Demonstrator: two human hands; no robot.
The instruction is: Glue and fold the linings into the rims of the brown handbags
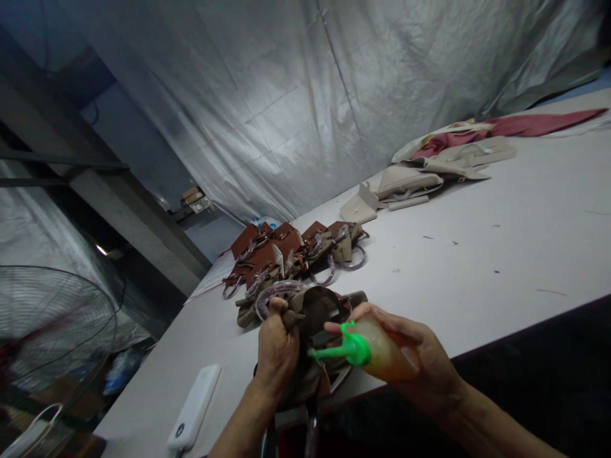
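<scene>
My left hand (277,346) is closed on the edge of a dark brown handbag (317,312) near the table's front edge. One of its handles, a loop wrapped in clear plastic (279,289), arches up behind my fingers. In my right hand (424,353) lies a squeeze bottle (389,353) of amber liquid, tipped sideways. Its green nozzle (334,351) points left, over the bag's opening and close to my left hand. Whether liquid is coming out, I cannot tell.
Several brown bags with wrapped handles (286,245) are heaped behind my hands. Beige bag pieces (410,181) and a dark red cloth (529,124) lie further back on the white table (477,273). A white power bank (195,407) sits at left, near a fan (52,324).
</scene>
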